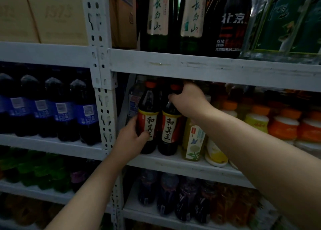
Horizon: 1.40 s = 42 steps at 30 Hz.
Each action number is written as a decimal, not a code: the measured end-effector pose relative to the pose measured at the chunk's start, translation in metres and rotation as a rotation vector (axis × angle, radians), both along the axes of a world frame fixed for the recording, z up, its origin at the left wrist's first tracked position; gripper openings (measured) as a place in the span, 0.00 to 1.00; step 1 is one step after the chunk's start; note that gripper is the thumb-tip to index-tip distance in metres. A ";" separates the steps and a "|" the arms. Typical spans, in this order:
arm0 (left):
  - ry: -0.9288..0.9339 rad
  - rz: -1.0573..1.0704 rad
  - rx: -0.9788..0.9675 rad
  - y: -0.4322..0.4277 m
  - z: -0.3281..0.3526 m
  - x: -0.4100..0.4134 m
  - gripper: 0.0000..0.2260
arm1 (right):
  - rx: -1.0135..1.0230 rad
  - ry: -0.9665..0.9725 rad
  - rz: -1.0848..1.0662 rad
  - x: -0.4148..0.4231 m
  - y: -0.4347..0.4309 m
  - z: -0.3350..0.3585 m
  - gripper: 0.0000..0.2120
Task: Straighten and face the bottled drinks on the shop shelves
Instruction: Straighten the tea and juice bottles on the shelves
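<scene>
The left hand (132, 141) and the right hand (189, 97) are both bare, with skin uncovered from fingertips to wrists. The left forearm (86, 195) is bare along its whole visible length and looks slim and smooth. The right forearm (260, 151) is likewise bare and looks broader, lying nearer the camera. The light is dim, so nails and finer skin detail cannot be made out.

Cardboard boxes (52, 15), upper left.
</scene>
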<state>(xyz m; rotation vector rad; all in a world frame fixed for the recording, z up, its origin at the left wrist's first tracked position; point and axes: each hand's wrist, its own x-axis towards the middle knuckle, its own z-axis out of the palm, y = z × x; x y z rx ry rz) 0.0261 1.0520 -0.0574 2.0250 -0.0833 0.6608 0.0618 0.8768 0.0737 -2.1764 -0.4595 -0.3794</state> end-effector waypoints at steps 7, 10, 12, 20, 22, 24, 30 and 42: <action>-0.055 -0.038 -0.047 0.001 -0.004 -0.006 0.15 | 0.048 0.012 -0.009 -0.003 0.009 -0.010 0.10; -0.026 -0.110 -0.100 0.005 -0.006 -0.003 0.15 | 0.058 0.041 -0.026 -0.001 0.008 -0.006 0.10; -0.019 -0.140 -0.098 0.007 -0.006 -0.002 0.16 | 0.052 0.051 -0.020 -0.001 0.008 -0.006 0.10; -0.023 -0.150 -0.101 0.007 -0.009 -0.004 0.17 | 0.034 0.093 -0.038 0.000 0.009 0.002 0.05; -0.005 -0.150 -0.091 0.007 -0.012 -0.005 0.19 | 0.010 0.077 -0.051 0.001 0.009 0.002 0.08; 0.028 -0.156 -0.062 0.008 -0.017 -0.005 0.22 | 0.005 0.059 -0.063 0.001 0.010 0.002 0.12; 0.076 -0.155 0.008 0.010 -0.026 -0.005 0.28 | -0.004 0.040 -0.059 0.001 0.008 -0.001 0.11; -0.157 0.277 0.046 -0.009 -0.139 -0.079 0.10 | 0.106 -0.465 -0.028 -0.090 -0.045 -0.132 0.17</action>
